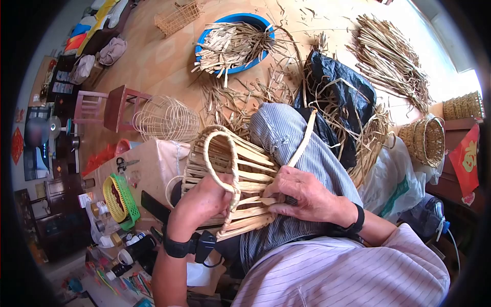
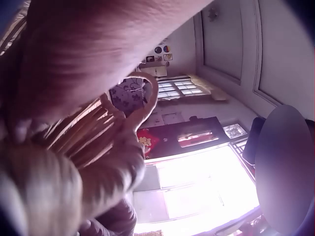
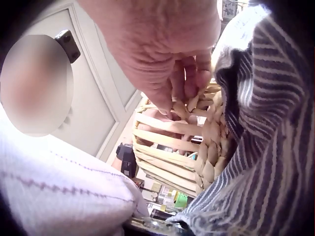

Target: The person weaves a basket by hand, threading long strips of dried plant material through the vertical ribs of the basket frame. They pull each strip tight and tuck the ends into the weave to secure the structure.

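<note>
On the striped trouser leg lies a partly woven basket (image 1: 250,171) of pale flat plant strips, with a rope-like rim and a looped handle (image 1: 208,148). My left hand (image 1: 204,200) reaches in past the rim; its fingers are mostly hidden by the basket, so I cannot tell how they lie. Part of that hand shows between the slats in the right wrist view. My right hand (image 1: 307,194) pinches a plant strip at the basket's braided end (image 3: 210,142). A long loose strip (image 1: 306,137) rises from beside the right knuckles.
Ahead, a blue basin (image 1: 263,23) holds cut strips. Black plastic (image 1: 340,87) and a bundle of dried stalks (image 1: 388,56) lie to the right, near finished baskets (image 1: 423,140). Leftward are a wire-like frame (image 1: 166,118), scissors (image 1: 125,163) and a yellow-green basket (image 1: 116,198).
</note>
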A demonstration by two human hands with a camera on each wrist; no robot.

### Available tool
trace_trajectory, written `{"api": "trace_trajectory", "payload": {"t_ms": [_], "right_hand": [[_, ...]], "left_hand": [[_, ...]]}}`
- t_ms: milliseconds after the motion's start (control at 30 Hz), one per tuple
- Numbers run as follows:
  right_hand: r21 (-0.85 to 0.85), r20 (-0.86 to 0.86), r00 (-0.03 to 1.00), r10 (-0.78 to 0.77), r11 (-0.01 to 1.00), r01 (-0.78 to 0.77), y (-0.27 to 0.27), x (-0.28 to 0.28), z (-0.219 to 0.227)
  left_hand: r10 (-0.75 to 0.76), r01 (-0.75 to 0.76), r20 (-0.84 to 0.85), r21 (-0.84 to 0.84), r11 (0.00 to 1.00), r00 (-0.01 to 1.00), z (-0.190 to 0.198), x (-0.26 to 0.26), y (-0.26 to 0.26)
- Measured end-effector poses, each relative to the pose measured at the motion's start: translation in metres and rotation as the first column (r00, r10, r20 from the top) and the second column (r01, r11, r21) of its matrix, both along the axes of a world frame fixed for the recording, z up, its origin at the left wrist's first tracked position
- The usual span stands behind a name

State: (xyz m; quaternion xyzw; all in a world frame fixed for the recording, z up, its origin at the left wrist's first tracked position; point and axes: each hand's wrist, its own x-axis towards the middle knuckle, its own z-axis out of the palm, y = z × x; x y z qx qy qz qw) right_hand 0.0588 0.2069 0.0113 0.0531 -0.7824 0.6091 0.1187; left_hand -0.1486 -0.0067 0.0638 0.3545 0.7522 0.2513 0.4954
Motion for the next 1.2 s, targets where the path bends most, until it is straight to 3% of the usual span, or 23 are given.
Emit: {"api": "trace_trajectory", "payload": {"t_ms": [100,200,267,333,433,467,567,667,733,767,800,900,1067,1200], "right_hand": [[0.001,-0.017,1.000,-0.023,1.000,0.023,0.000,0.001,-0.001],[0.045,-0.018,0.996,-0.085,0.995,0.086,0.004,0.003,-0.003],[0.109,-0.051,0.985,-0.162,0.980,0.167,0.009,0.001,-0.004],[0.172,-0.035,0.986,-0.163,0.971,0.167,0.013,-0.002,-0.001],[0.191,-0.052,0.991,-0.123,0.973,0.131,0.017,-0.007,-0.002],[0.184,-0.064,0.993,-0.104,0.976,0.114,0.018,-0.008,-0.003],[0.230,-0.074,0.995,-0.060,0.970,0.076,0.022,-0.014,0.001],[0.243,-0.127,0.991,-0.040,0.967,0.070,0.021,-0.022,0.002],[0.151,-0.069,0.998,-0.003,0.989,0.013,0.019,-0.028,-0.002],[0.107,-0.045,0.998,0.038,0.994,-0.033,0.018,-0.032,-0.004],[0.106,-0.042,0.998,0.044,0.994,-0.039,0.019,-0.033,-0.004],[0.133,-0.031,0.998,0.049,0.990,-0.044,0.018,-0.033,-0.005],[0.194,-0.018,0.998,0.055,0.980,-0.051,0.014,-0.030,-0.006],[0.228,-0.052,0.998,0.039,0.973,-0.027,0.011,-0.030,-0.006]], "left_hand": [[0.107,-0.104,-0.026,0.070,0.992,0.994,0.010,0.003,0.006],[0.360,-0.352,0.098,-0.089,0.932,0.928,0.015,0.008,0.015],[0.383,-0.376,0.041,-0.128,0.918,0.923,0.010,0.009,0.016],[0.228,-0.236,-0.166,-0.026,0.972,0.959,-0.005,0.005,0.014],[0.411,-0.410,-0.048,0.021,0.912,0.911,0.003,0.005,0.020],[0.419,-0.420,-0.022,-0.087,0.904,0.908,0.023,0.006,0.023],[0.630,-0.637,0.257,-0.065,0.768,0.733,0.053,0.021,0.013],[0.637,-0.674,0.465,-0.109,0.731,0.615,0.081,0.031,-0.004],[0.490,-0.487,0.145,-0.060,0.872,0.860,0.076,0.051,0.008],[0.395,-0.396,-0.029,-0.062,0.916,0.918,0.074,0.067,0.014],[0.300,-0.338,-0.235,-0.141,0.930,0.924,0.078,0.071,0.029],[0.299,-0.383,-0.462,-0.098,0.919,0.835,0.066,0.080,0.048],[0.362,-0.417,-0.480,-0.009,0.909,0.799,0.054,0.088,0.044],[0.382,-0.440,-0.446,-0.030,0.898,0.810,0.046,0.080,0.038]]}}
